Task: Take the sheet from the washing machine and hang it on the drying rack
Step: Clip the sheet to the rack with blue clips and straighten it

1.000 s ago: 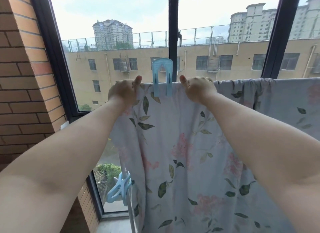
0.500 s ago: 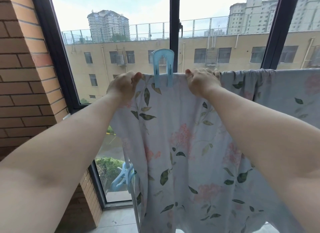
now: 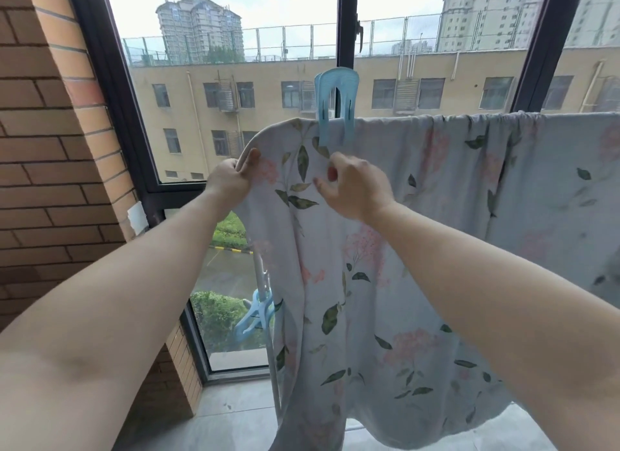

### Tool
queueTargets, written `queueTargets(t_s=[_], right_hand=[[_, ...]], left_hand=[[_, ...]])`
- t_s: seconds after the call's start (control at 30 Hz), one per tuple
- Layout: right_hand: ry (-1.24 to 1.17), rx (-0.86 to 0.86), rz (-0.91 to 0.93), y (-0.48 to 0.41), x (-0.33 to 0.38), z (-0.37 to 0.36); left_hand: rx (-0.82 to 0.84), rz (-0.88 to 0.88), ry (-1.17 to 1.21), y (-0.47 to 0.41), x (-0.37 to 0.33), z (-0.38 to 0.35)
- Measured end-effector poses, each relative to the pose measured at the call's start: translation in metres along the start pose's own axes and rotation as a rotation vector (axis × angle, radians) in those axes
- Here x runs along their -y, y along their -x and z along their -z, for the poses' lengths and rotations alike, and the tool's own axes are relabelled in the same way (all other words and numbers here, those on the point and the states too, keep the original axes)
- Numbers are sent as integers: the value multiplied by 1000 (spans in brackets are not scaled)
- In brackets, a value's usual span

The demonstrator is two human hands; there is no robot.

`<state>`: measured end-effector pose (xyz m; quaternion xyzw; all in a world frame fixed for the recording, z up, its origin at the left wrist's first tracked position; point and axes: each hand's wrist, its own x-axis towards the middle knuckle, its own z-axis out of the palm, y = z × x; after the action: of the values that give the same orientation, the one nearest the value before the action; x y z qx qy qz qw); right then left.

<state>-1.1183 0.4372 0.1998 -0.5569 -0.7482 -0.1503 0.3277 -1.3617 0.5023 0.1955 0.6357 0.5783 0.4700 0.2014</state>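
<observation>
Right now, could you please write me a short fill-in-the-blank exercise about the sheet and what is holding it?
1. The sheet is printed with pink flowers and green ____.
2. A light ____ clip sits over the sheet's top edge.
3. The left hand pinches the sheet's edge on the side nearest the ____ wall.

Missing words: leaves; blue; brick

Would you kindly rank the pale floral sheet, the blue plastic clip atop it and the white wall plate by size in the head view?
1. pale floral sheet
2. blue plastic clip
3. white wall plate
</observation>
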Motion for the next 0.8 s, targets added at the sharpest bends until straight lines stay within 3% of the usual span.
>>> queueTargets(t_s=[0.13,0.27,0.63,0.8], right_hand=[[42,311,-8,19,43,-30],[144,428,-50,44,67,-59],[186,598,-250,65,85,-83],[129,626,-254,76,84,-82]], left_hand=[[0,10,136,3,5,6],[85,55,255,11,12,10],[164,206,558,31,37,28],[79,243,616,36,36,27]])
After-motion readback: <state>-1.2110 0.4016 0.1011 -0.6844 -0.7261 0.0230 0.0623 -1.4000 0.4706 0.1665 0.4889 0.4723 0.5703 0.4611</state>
